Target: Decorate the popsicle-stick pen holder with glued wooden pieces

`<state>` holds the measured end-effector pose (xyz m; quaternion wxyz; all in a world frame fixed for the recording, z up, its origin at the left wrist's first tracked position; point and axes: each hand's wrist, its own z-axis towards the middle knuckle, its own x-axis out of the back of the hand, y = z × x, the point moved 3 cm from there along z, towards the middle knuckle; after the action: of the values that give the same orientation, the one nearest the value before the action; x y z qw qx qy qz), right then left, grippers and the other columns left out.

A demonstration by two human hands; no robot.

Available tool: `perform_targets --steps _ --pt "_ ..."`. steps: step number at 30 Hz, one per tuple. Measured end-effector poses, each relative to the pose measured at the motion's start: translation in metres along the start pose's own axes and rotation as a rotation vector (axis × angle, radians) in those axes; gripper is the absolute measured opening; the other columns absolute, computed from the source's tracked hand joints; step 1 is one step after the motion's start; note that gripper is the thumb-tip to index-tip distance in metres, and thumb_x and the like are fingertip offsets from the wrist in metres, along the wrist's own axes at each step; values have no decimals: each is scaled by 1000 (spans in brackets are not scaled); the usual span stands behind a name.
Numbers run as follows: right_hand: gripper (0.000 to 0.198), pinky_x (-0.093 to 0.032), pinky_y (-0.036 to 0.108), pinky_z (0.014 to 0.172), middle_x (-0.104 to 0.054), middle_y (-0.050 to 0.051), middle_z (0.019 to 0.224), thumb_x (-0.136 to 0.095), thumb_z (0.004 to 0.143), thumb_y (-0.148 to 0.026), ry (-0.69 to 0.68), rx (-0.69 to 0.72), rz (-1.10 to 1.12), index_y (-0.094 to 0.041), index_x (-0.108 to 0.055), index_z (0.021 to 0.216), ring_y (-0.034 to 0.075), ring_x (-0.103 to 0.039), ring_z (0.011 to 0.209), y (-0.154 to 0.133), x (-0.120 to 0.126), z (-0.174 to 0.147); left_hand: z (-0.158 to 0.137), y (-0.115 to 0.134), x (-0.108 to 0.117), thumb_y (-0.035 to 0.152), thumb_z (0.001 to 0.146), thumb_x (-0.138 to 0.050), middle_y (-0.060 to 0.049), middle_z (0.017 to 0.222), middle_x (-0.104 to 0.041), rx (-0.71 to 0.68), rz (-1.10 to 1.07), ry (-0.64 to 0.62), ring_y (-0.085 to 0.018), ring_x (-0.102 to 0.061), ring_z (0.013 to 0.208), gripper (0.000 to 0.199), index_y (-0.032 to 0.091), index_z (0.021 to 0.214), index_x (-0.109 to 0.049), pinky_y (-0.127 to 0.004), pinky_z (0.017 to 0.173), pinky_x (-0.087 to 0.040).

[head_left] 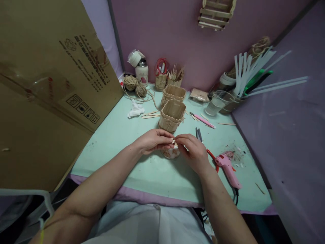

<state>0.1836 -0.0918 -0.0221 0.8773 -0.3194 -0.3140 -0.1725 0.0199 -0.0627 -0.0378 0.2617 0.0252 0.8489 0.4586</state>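
Note:
My left hand (157, 140) pinches a small pale piece (173, 141), perhaps a wood bit, between thumb and fingers. Fingertips of my right hand (191, 149) are pressed together right at that piece; whatever they grip is hidden. Below both hands stands a small round container (170, 154) with pale and brown bits or a pattern, partly covered. Just beyond my fingers is a woven-edged wooden basket (170, 122), and behind it a second similar basket (175, 90).
On the right lie a pink glue gun (230, 169), scissors with red handles (210, 154) and a pink pen-like tool (203, 120). A clear cup (215, 105) stands near white glue sticks (243, 74). Twine balls (130, 83) and a white bottle (142, 73) are at the back left. A large cardboard box (50, 84) borders the left.

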Motion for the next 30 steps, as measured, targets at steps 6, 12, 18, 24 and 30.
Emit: perform_targets --steps 6,12,18,24,30 --pt "20 -51 36 76 -68 10 98 -47 91 -15 -16 -9 -21 -23 -64 98 20 -62 91 3 0 -3 1 0 1 19 66 -80 -5 71 -72 15 -6 -32 -10 -66 62 21 13 83 -68 -21 64 -55" --pt "18 -50 35 78 -68 9 98 -48 90 -14 7 -32 23 -22 -63 97 20 -61 92 0 -2 -2 -2 2 -4 18 63 -81 -3 69 -69 -13 31 -20 -8 -62 56 27 12 83 -63 -20 58 -51" --pt "10 -48 29 66 -64 4 82 -55 87 -27 173 -509 222 -20 -63 86 16 -58 73 9 -6 0 1 3 -5 23 66 -77 1 69 -65 -375 211 187 -10 -63 62 31 15 88 -57 -23 62 -48" --pt "16 -44 26 61 -64 1 73 -62 80 -34 133 -758 479 -19 -65 79 15 -57 66 19 -20 -3 3 1 -6 30 67 -76 -1 74 -65 -484 331 207 -13 -64 69 26 14 78 -60 -27 69 -50" --pt "17 -40 24 57 -62 -1 67 -65 77 -35 167 -839 574 -18 -64 73 13 -52 61 22 -21 -5 3 -1 -8 25 65 -76 -2 70 -69 -373 231 196 -13 -66 66 21 13 78 -66 -29 70 -53"
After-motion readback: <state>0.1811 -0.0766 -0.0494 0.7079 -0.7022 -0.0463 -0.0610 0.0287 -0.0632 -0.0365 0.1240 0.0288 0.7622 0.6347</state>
